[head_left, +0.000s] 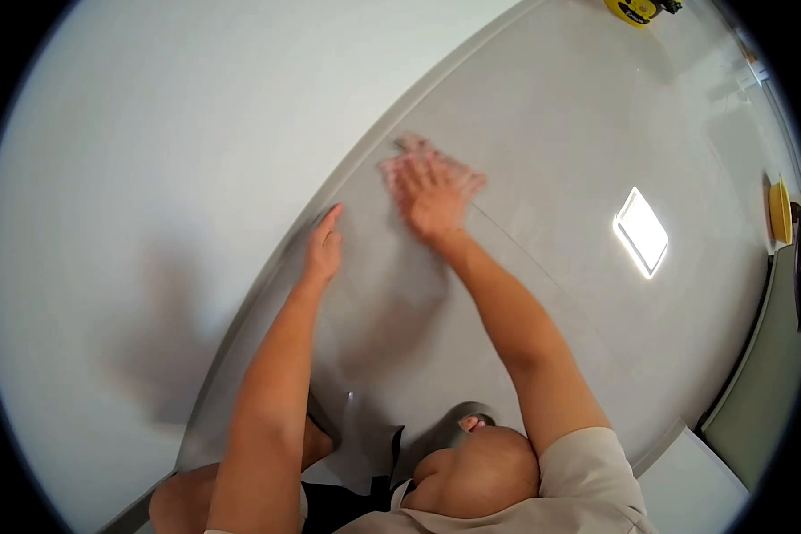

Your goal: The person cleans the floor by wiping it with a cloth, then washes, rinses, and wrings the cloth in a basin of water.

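Observation:
My right hand (432, 200) lies flat on the grey floor, pressing down a small pinkish-white patterned cloth (404, 144). Motion smears its fingers and the cloth, whose edges stick out past the fingertips and to the right side. To the left and nearer to me, my left hand (324, 249) rests beside the skirting board, seen edge-on. Its index finger is stretched along the board and it holds nothing that I can see; the other fingers are partly hidden.
A white wall (169, 133) rises on the left, with a grey skirting board (378, 133) along its foot. A yellow and black object (636, 11) stands on the glossy floor (543, 151) far ahead. On the right are a yellow round item (780, 212) and a grey-green panel (756, 347).

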`<state>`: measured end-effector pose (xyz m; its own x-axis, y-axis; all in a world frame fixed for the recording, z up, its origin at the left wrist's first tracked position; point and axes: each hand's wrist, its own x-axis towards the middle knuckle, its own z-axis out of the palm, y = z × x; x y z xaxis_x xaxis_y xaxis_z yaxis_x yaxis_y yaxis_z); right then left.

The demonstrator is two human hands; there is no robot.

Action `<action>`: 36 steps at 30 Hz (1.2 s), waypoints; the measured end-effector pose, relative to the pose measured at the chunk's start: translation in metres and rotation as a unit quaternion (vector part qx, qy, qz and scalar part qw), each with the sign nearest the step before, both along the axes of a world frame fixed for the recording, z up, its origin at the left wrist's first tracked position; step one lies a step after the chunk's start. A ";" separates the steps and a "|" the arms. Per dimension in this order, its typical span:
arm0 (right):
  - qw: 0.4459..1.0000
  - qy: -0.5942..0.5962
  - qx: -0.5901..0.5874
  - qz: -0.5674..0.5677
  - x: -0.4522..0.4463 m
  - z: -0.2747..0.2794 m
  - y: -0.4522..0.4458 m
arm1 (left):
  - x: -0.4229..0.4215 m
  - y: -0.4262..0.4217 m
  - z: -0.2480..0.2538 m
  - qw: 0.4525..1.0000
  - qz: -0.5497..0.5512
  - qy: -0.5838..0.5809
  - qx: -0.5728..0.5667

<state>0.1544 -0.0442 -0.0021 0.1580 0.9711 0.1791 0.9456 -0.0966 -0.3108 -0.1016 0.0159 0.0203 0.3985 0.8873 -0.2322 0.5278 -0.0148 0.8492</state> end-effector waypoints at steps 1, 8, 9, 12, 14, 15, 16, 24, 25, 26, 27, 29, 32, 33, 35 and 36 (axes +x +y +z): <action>0.999 0.009 0.017 -0.025 0.013 -0.002 -0.002 | -0.004 0.003 0.003 1.000 -0.017 0.020 0.014; 0.995 0.004 0.064 0.080 -0.024 -0.007 -0.083 | -0.014 0.025 -0.008 0.998 -0.034 -0.039 0.043; 0.992 -0.008 0.050 0.114 -0.039 -0.004 -0.097 | -0.016 0.024 -0.012 0.998 -0.022 -0.051 0.040; 0.975 0.021 0.052 0.216 -0.086 -0.005 -0.103 | -0.016 0.015 -0.014 0.995 0.021 -0.094 0.020; 0.978 0.026 0.016 0.206 -0.091 0.003 -0.066 | -0.019 0.008 -0.012 0.989 0.068 -0.129 -0.007; 0.980 0.028 -0.002 0.199 -0.083 0.006 -0.047 | -0.021 0.005 -0.012 0.989 0.069 -0.128 -0.001; 0.987 0.021 -0.020 0.156 -0.068 0.007 -0.033 | -0.024 0.002 -0.012 0.990 0.070 -0.127 0.003; 0.977 -0.037 0.005 -0.210 0.042 0.006 -0.072 | 0.000 -0.012 -0.006 0.993 -0.058 0.015 0.105; 0.974 -0.043 0.007 -0.221 0.047 0.006 -0.089 | 0.009 -0.016 -0.004 0.990 -0.072 0.017 0.122; 0.977 -0.048 -0.006 -0.208 0.044 0.004 -0.106 | 0.019 -0.022 -0.002 0.986 -0.084 0.021 0.139; 0.979 -0.051 -0.019 -0.195 0.033 0.003 -0.119 | 0.031 -0.027 -0.004 0.984 -0.091 0.024 0.149; 0.988 -0.040 0.000 -0.152 0.006 -0.001 -0.140 | 0.061 -0.034 -0.003 0.978 -0.104 0.032 0.176; 0.991 -0.005 0.019 -0.130 0.001 0.001 -0.170 | 0.096 -0.059 -0.003 0.970 -0.134 0.037 0.198; 0.988 -0.013 0.019 -0.152 0.021 -0.006 -0.175 | 0.104 -0.065 -0.005 0.965 -0.156 0.043 0.206; 0.979 -0.050 0.012 -0.196 0.072 -0.002 -0.188 | 0.124 -0.067 -0.007 0.951 -0.200 0.051 0.231; 0.977 -0.040 0.020 -0.211 0.094 0.000 -0.197 | 0.133 -0.069 -0.004 0.946 -0.218 0.063 0.232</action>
